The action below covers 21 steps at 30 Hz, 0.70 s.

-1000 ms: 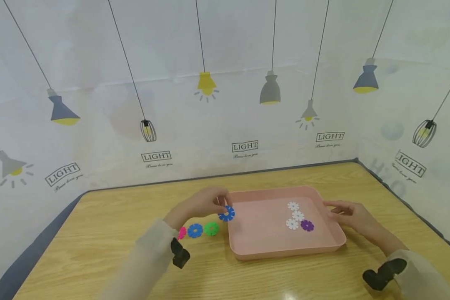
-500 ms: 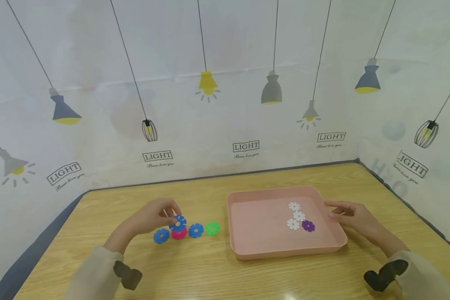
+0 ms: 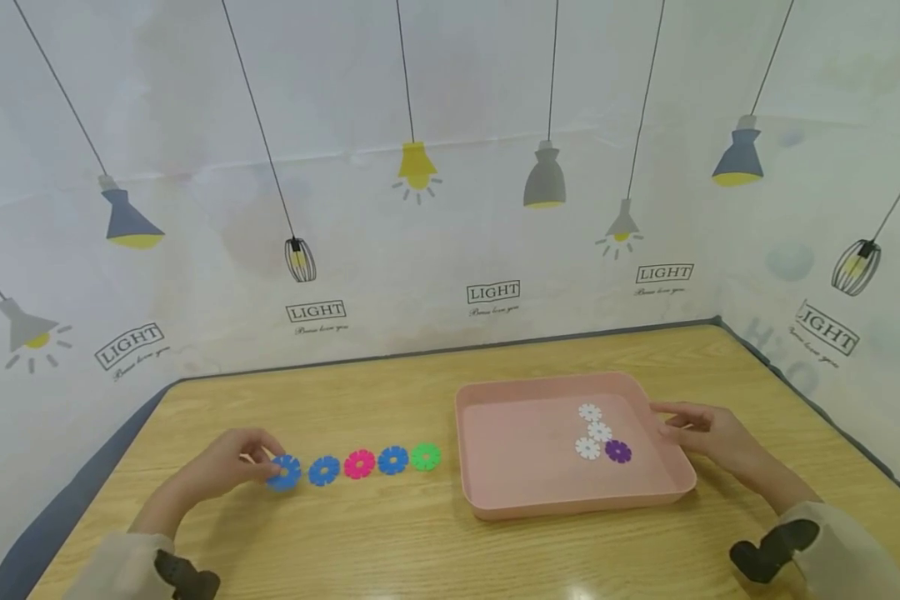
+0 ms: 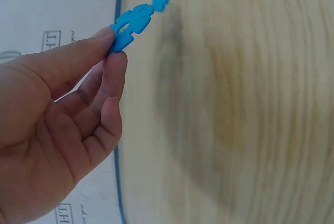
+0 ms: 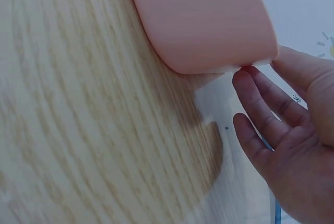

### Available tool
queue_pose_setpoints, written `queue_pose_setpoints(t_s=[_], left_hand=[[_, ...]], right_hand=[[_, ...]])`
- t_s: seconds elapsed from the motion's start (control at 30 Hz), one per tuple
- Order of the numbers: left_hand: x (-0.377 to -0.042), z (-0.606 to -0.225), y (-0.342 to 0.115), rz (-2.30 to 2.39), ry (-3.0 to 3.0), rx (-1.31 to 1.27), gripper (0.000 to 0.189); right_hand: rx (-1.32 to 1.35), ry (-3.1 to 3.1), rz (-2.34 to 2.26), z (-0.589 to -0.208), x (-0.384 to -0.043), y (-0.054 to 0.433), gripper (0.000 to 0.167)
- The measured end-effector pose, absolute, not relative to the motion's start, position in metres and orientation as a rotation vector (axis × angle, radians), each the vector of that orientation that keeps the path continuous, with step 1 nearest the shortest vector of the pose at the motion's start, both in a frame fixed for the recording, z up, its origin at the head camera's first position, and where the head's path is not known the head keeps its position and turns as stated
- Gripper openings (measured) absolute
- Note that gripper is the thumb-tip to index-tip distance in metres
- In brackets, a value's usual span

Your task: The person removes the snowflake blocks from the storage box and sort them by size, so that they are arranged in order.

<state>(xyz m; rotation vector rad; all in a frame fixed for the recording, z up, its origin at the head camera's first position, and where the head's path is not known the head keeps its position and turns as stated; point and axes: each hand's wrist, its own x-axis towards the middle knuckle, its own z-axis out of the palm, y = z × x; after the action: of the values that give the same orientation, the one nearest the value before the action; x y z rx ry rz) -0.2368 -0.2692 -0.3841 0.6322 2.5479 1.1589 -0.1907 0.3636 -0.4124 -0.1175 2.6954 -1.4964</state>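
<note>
In the head view, my left hand [image 3: 228, 463] pinches a blue notched plastic snowflake disc [image 3: 283, 472] between thumb and fingertips, at the left end of a row. The left wrist view shows this blue disc [image 4: 130, 25] tilted in the fingertips. Rightward along the row lie another blue disc [image 3: 324, 471], a pink disc [image 3: 359, 464], a further blue disc [image 3: 393, 460] and a green disc [image 3: 425, 457]. My right hand [image 3: 708, 435] touches the right rim of a pink tray [image 3: 525, 446] with relaxed fingers; the right wrist view shows fingertips against the tray's end [image 5: 209, 25].
Inside the tray, towards its right side, lie three white discs [image 3: 598, 431] and a purple disc [image 3: 618, 451]. The wooden table [image 3: 390, 542] meets a wall covering printed with lamps [image 3: 450, 225] at the back and right.
My left hand has carried the blue disc from beside the tray leftward over the row, down to its left end. My right hand has stayed at the tray's rim.
</note>
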Motion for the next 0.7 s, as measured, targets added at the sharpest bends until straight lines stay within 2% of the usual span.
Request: queue_pose_setpoints(t_s=[0.3, 0.7], left_hand=[[-0.238, -0.402, -0.279, 1.144, 2.57, 0.482, 0.023], [-0.244, -0.411, -0.276, 1.117, 2.595, 0.492, 0.018]], right_hand=[[-0.116, 2.699, -1.473, -0.41, -0.189, 0.362, 0.054], [-0.128, 2.702, -1.459, -0.408, -0.189, 0.361, 0.053]])
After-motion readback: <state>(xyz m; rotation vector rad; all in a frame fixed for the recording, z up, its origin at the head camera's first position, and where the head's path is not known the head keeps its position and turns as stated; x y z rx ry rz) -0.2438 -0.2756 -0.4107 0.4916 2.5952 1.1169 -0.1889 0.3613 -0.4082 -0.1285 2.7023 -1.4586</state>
